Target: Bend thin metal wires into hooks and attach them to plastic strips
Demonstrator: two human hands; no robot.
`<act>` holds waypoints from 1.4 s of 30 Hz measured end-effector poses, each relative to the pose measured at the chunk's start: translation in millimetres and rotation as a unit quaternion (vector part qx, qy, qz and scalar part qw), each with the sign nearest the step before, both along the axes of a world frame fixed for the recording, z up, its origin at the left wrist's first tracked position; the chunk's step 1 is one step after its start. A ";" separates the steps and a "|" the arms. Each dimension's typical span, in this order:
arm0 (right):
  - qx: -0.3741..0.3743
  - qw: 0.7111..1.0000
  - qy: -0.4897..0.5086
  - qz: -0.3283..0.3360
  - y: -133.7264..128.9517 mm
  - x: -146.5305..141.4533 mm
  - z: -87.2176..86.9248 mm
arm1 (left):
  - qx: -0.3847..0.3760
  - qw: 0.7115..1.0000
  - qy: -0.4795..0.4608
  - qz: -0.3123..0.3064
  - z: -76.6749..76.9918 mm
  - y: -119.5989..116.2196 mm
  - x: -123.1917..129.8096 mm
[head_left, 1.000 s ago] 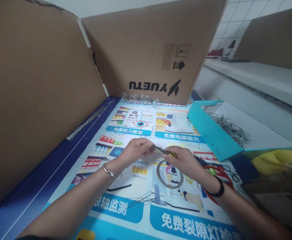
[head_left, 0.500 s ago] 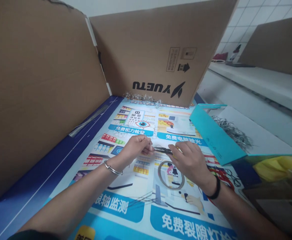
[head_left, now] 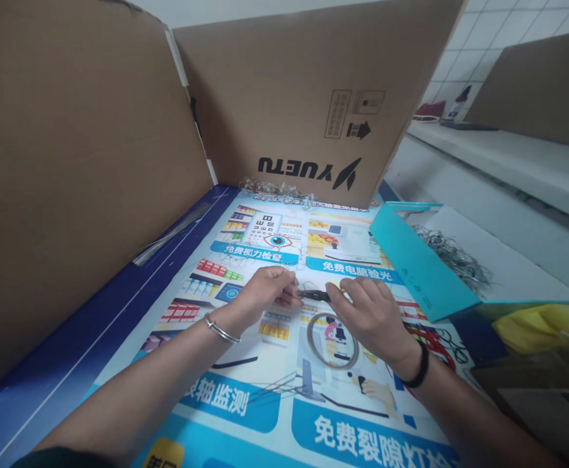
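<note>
In the middle of the head view my left hand [head_left: 269, 287] is closed in a pinch on a thin piece of wire, mostly hidden by the fingers. My right hand [head_left: 371, 317] is wrapped around the handles of dark pliers [head_left: 316, 295]. Their tip points left and meets the wire at my left fingertips. Just below the pliers a coil of wire [head_left: 312, 341] lies flat on the printed sheet [head_left: 291, 325]. Several straight lengths of thin wire [head_left: 273, 389] lie nearer to me, between my forearms.
Tall cardboard panels [head_left: 284, 97] stand at the left and back. A teal box [head_left: 406, 266] at right holds a tangle of wire pieces [head_left: 455, 257]. Small wire pieces [head_left: 279, 189] line the back panel. Red and black cords [head_left: 435, 344] lie beside my right wrist, near yellow material [head_left: 542, 328].
The pliers have turned slightly in my right hand and their jaws look closer together. My left hand has barely shifted, its lower fingers a little more extended.
</note>
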State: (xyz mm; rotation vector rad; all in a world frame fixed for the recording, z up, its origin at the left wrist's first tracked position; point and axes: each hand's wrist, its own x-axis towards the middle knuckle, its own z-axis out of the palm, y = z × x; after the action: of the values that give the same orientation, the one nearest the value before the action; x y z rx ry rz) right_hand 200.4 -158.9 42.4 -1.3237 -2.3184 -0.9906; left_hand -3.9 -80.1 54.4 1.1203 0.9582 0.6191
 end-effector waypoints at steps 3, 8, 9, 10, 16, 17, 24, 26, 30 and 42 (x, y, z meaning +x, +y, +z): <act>-0.002 1.000 0.004 0.004 -0.1 -0.2 0.0 | -0.009 1.000 0.002 -0.003 -0.1 0.0 0.0; 0.001 1.000 -0.002 0.002 -0.7 -1.3 0.3 | -0.012 1.000 0.002 -0.009 -1.7 0.2 -0.4; 0.000 1.000 -0.004 0.001 -1.0 -1.6 0.6 | -0.012 1.000 0.001 -0.010 -2.2 0.3 -0.5; 0.001 1.000 -0.005 0.000 -1.2 -1.8 0.9 | -0.012 1.000 -0.001 -0.011 -2.8 0.3 -0.6; 0.009 1.000 -0.006 0.006 -0.7 -0.8 0.6 | -0.018 1.000 -0.014 -0.016 -4.5 0.4 -1.2; 0.010 1.000 -0.004 0.008 -0.5 -0.5 0.3 | -0.018 1.000 -0.016 -0.016 -4.5 0.4 -1.3; 0.009 1.000 0.000 0.017 -0.9 -0.4 1.0 | -0.021 0.999 -0.024 -0.016 -5.0 1.0 -1.6; 0.002 1.000 0.000 0.014 -0.8 -0.5 1.0 | -0.020 1.000 -0.020 -0.015 -4.6 0.7 -1.3; -0.013 1.000 0.010 0.009 0.3 -0.6 -0.6 | -0.018 1.000 -0.007 -0.006 -2.8 0.0 -0.1; -0.093 0.994 0.063 0.003 2.5 -5.2 1.7 | 0.048 0.999 0.002 -0.017 1.5 0.0 0.5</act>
State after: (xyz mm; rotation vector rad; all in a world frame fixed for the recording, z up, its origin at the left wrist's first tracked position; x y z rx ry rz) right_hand 195.3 -156.3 44.2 -1.4035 -2.3624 -0.6797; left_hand -3.5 -80.1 55.9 1.2212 0.9188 0.6405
